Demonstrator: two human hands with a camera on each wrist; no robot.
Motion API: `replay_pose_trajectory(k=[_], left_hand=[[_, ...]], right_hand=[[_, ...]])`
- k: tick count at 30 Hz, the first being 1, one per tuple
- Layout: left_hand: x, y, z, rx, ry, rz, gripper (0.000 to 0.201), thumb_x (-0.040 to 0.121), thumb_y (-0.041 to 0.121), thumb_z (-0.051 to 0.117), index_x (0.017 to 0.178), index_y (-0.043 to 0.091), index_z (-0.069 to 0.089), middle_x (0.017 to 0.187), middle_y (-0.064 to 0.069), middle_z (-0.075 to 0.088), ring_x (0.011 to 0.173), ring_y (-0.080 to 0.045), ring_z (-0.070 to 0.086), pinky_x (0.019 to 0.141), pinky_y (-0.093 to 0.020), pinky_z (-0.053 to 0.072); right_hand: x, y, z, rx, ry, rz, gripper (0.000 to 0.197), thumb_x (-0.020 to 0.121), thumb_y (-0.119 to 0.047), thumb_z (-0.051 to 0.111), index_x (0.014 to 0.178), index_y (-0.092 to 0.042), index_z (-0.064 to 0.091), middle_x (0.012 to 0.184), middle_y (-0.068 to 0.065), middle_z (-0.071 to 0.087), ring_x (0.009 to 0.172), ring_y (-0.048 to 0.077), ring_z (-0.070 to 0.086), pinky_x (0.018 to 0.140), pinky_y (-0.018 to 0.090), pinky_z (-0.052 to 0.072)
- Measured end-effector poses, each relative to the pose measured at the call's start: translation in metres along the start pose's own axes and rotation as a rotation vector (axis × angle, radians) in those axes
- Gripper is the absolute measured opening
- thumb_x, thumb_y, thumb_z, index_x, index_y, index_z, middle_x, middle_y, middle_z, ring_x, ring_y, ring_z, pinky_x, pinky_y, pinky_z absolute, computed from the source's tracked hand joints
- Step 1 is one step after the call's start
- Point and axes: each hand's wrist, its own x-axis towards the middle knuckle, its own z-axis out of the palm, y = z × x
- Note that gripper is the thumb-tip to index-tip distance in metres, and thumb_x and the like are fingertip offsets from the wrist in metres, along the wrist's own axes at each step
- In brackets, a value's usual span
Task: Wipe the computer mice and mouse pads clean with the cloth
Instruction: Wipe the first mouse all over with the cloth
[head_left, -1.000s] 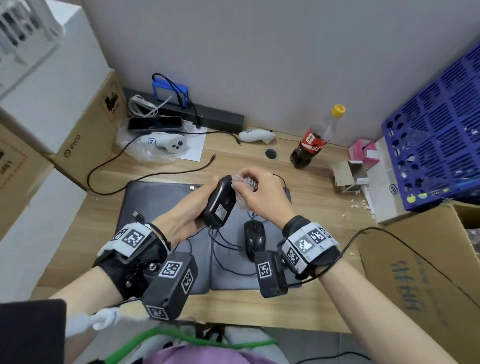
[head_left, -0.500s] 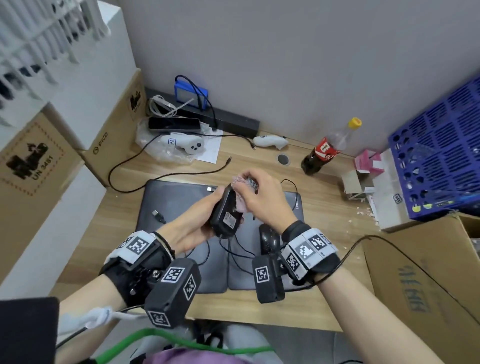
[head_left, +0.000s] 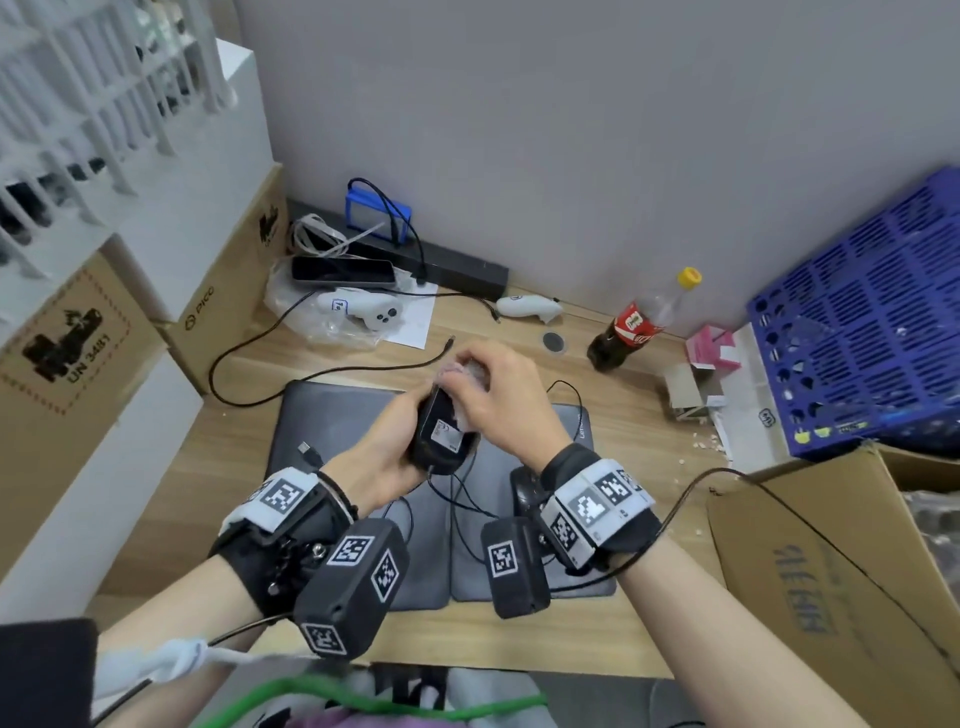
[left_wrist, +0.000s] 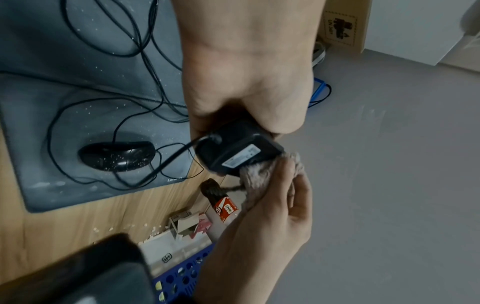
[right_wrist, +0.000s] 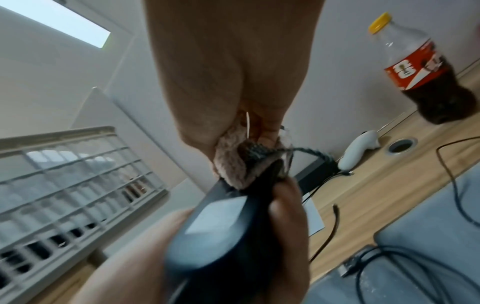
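Note:
My left hand (head_left: 387, 447) grips a black wired mouse (head_left: 441, 434) lifted above the desk, its labelled underside (left_wrist: 242, 157) turned toward me. My right hand (head_left: 498, 400) pinches a pinkish fluffy cloth (left_wrist: 262, 174) and presses it against the mouse's front end; the same cloth (right_wrist: 233, 164) bunches under the fingers in the right wrist view. A second black mouse (left_wrist: 116, 156), speckled with white crumbs, lies on the right grey mouse pad (left_wrist: 52, 185). The left grey pad (head_left: 322, 415) lies beside it. The second mouse (head_left: 522, 491) is mostly hidden behind my right wrist in the head view.
Mouse cables (head_left: 467, 499) loop over the pads. A cola bottle (head_left: 631, 327) stands at the back right, near small cartons (head_left: 696, 384) and a blue crate (head_left: 872, 322). White controllers (head_left: 374, 314), a phone and cardboard boxes (head_left: 223, 291) crowd the back left. Another box (head_left: 841, 582) sits right.
The head view has shifted, so the desk sits further right and lower in frame. Both hands keep their grips; the cloth hand has rubbed slightly along the mouse's front.

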Motion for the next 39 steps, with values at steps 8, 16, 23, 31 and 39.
replay_pose_trajectory(k=[8, 16, 23, 31, 39], left_hand=[[0.011, 0.000, -0.005, 0.034, -0.009, -0.014, 0.041, 0.103, 0.044, 0.042, 0.102, 0.009, 0.065, 0.078, -0.006, 0.070, 0.062, -0.017, 0.064, 0.060, -0.031, 0.054], [0.031, -0.013, 0.000, -0.038, -0.020, -0.002, 0.030, 0.099, 0.035, 0.052, 0.090, 0.013, 0.069, 0.072, -0.002, 0.070, 0.059, -0.012, 0.064, 0.054, -0.023, 0.052], [0.047, -0.028, 0.013, 0.076, -0.013, -0.082, 0.035, 0.093, 0.045, 0.061, 0.104, 0.011, 0.065, 0.086, -0.009, 0.065, 0.072, -0.022, 0.064, 0.058, -0.029, 0.054], [0.080, -0.040, 0.043, 0.170, 0.104, -0.086, 0.032, 0.098, 0.043, 0.054, 0.114, 0.016, 0.062, 0.082, -0.001, 0.071, 0.069, -0.012, 0.065, 0.060, -0.025, 0.049], [0.077, -0.043, 0.049, 0.031, -0.006, -0.192, 0.042, 0.098, 0.047, 0.051, 0.115, 0.012, 0.068, 0.093, -0.009, 0.071, 0.069, -0.020, 0.067, 0.062, -0.032, 0.057]], right_hand=[[-0.014, 0.041, 0.005, -0.019, -0.174, 0.208, 0.016, 0.093, -0.031, 0.056, 0.094, -0.017, 0.063, 0.084, -0.001, 0.067, 0.064, 0.007, 0.054, 0.062, 0.025, 0.043], [-0.008, 0.055, -0.008, 0.059, -0.249, 0.116, 0.006, 0.090, -0.030, 0.061, 0.086, -0.025, 0.059, 0.068, -0.013, 0.058, 0.059, -0.002, 0.049, 0.059, 0.017, 0.038], [0.020, 0.095, -0.020, 0.171, -0.083, 0.209, 0.008, 0.092, -0.032, 0.058, 0.090, -0.024, 0.056, 0.076, -0.007, 0.059, 0.066, 0.013, 0.054, 0.065, 0.028, 0.045], [-0.009, 0.119, -0.009, 0.199, -0.236, 0.210, 0.007, 0.093, -0.029, 0.056, 0.093, -0.022, 0.054, 0.073, -0.011, 0.055, 0.067, 0.000, 0.049, 0.061, 0.016, 0.035], [0.004, 0.142, -0.019, 0.191, -0.190, 0.308, 0.007, 0.093, -0.028, 0.056, 0.091, -0.022, 0.053, 0.073, -0.015, 0.048, 0.068, -0.002, 0.044, 0.060, 0.009, 0.033]])
